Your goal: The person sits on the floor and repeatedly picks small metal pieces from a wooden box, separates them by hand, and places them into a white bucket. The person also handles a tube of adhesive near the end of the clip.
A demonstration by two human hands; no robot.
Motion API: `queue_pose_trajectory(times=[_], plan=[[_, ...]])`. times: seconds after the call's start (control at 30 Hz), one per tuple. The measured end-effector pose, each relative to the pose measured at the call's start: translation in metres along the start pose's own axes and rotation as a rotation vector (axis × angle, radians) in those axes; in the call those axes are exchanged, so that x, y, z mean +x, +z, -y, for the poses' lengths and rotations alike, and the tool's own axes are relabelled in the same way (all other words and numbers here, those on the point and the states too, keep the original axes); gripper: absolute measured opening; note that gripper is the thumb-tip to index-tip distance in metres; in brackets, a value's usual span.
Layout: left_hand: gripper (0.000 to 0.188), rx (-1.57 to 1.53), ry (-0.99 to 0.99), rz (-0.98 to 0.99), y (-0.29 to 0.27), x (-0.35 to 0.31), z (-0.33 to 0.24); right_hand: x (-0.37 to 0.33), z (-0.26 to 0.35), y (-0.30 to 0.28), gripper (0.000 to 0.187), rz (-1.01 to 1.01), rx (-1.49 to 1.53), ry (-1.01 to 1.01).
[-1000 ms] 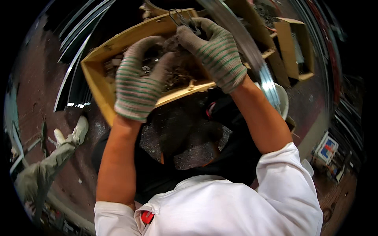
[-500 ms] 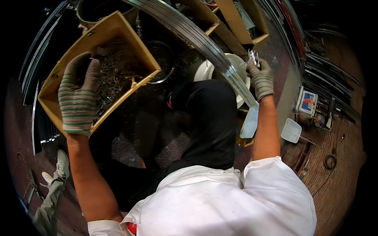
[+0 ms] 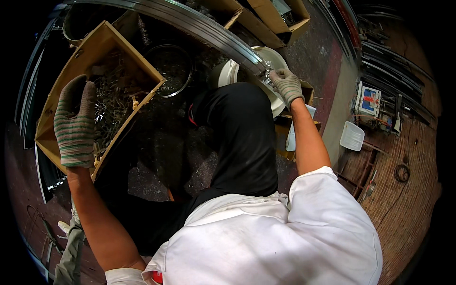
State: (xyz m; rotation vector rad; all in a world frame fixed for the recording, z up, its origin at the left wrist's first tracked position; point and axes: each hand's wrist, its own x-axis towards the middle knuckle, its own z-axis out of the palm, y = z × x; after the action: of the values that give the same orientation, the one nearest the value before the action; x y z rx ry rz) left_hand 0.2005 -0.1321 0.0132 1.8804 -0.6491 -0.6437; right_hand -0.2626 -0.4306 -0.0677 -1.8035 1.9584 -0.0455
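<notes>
My left hand [image 3: 76, 124], in a striped knit glove, is over the near left side of a yellowish wooden box [image 3: 116, 36]. Its thumb and fingers stand apart, with nothing visible between them. Inside the box lies a heap of small bent metal pieces [image 3: 113, 90]. My right hand [image 3: 288, 87], gloved the same way, pinches a few small shiny metal pieces [image 3: 267, 75]; their exact kind is too small to make out. It is beside a bundle of long silvery metal channels [image 3: 204, 32], above a white bucket [image 3: 280, 57].
A round metal-rimmed pan [image 3: 190, 78] lies right of the box. Cardboard boxes [image 3: 259, 27] stand beyond the bucket. At right are a battery-like box [image 3: 370, 100], a white plastic tray [image 3: 352, 136] and stacked dark bars. Another person's leg [image 3: 71, 254] shows at lower left.
My right hand has moved leftward with the shiny pieces, from beside the channels to up against them. The left hand stays over the box while the whole view shifts slightly.
</notes>
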Motion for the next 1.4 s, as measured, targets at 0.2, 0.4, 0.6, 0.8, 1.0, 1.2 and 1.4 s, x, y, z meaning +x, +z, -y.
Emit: queue_pose_trajectory(times=[0.2,0.4,0.6,0.8,1.0,1.2,1.4], plan=[[0.033,-0.020,-0.001,0.022,-0.001,0.000,0.006,-0.016,0.006,-0.008,0.054,0.056,0.330,0.063],[0.033,0.018,-0.002,0.048,-0.002,0.001,0.008,-0.007,0.009,-0.017,0.069,0.082,0.020,-0.055],[0.033,0.007,-0.005,0.046,-0.005,-0.001,0.009,-0.023,0.031,-0.021,0.082,0.010,-0.350,-0.480],[0.032,0.032,-0.023,0.060,-0.008,0.000,0.011,-0.019,0.027,-0.012,0.079,0.009,-0.399,-0.580],[0.031,0.047,-0.026,0.064,-0.008,0.000,0.010,-0.008,0.020,-0.008,0.077,0.008,-0.365,-0.612],[0.031,0.012,-0.022,0.078,-0.006,0.001,0.016,-0.009,0.011,-0.017,0.073,0.065,-0.166,-0.532],[0.034,0.034,-0.044,0.092,-0.006,0.003,0.020,-0.011,-0.004,-0.010,0.062,-0.037,-0.089,-0.549]])
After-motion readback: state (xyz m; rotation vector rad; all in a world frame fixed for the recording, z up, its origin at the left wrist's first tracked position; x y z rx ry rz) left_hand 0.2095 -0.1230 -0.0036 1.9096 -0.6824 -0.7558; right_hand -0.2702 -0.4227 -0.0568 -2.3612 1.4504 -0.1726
